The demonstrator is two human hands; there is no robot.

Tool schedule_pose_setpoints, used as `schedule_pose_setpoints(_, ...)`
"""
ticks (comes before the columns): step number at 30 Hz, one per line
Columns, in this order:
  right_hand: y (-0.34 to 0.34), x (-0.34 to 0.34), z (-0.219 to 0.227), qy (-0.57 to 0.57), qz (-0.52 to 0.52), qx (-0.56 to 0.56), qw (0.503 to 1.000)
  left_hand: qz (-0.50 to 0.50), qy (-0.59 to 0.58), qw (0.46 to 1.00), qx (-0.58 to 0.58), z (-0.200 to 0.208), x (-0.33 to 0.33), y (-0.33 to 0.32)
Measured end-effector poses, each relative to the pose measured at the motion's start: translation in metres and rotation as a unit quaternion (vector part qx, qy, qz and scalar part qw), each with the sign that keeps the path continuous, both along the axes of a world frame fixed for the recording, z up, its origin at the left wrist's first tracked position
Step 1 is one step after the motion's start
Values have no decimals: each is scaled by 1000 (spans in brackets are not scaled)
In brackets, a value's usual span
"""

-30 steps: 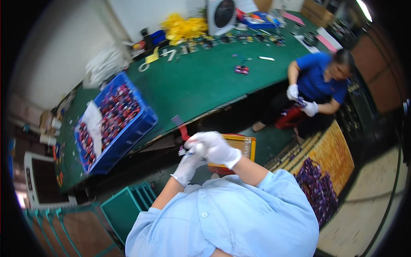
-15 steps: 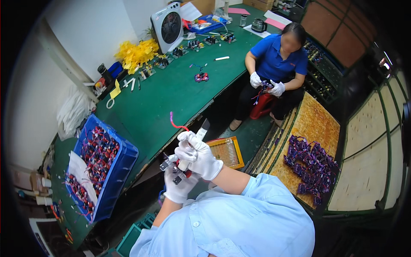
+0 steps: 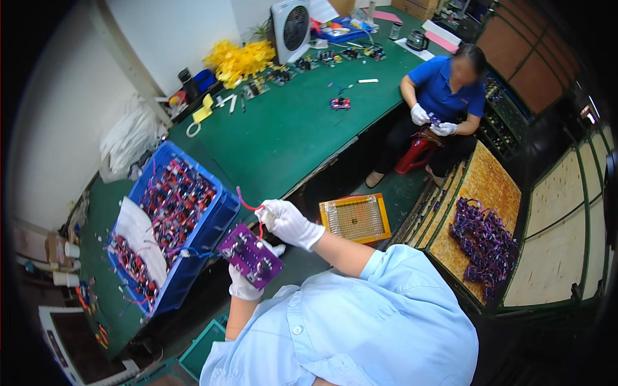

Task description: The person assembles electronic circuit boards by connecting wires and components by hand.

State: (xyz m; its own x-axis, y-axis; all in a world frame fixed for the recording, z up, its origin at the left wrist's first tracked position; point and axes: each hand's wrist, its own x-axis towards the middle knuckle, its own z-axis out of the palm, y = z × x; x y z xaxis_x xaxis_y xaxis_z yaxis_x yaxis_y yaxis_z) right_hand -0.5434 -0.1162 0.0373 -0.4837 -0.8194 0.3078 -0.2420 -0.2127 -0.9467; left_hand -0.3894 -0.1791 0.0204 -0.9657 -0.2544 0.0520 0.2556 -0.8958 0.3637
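My left hand (image 3: 244, 285), in a white glove, is closed on a purple circuit board (image 3: 250, 258) and holds it tilted above my lap. Dark and metallic parts stand on the board's upper face. A blue wire (image 3: 205, 253) sticks out from the board toward the left. Just above the board, my white-gloved right hand (image 3: 290, 224) pinches a red wire (image 3: 246, 203). One end of that wire curls up to the left past the fingers; a red stretch also runs from the fingers down to the board. Whether anything else sits inside the right hand is hidden.
A blue crate (image 3: 222, 212) full of wired boards stands at left on the green table (image 3: 277, 154). A single board (image 3: 340, 103) lies farther back. A yellow-framed tray (image 3: 384, 215) is right of my hands. A co-worker (image 3: 445, 87) handles a board; purple boards (image 3: 483, 248) cover a rusty panel.
The board has turned, so its purple face now shows. My right hand has come off it and opened a gap. The pale, dark-tipped tool by the right hand is no longer visible. The view has shifted.
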Motion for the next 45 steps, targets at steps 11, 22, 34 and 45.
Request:
schedule_pose_setpoints(11,-4,29,3,-246,-5,31,969,111,-51,976,181,39,5,-24)
schedule_pose_setpoints(22,-19,16,28,360,116,57,924,-94,-284,899,-321,10,20,-29)
schedule_pose_setpoints(34,-11,30,-4,-213,64,61,973,287,-333,856,-270,15,-21,-41)
schedule_pose_setpoints(45,32,2,-12,-320,163,-16,933,194,-247,742,-592,35,-29,-5)
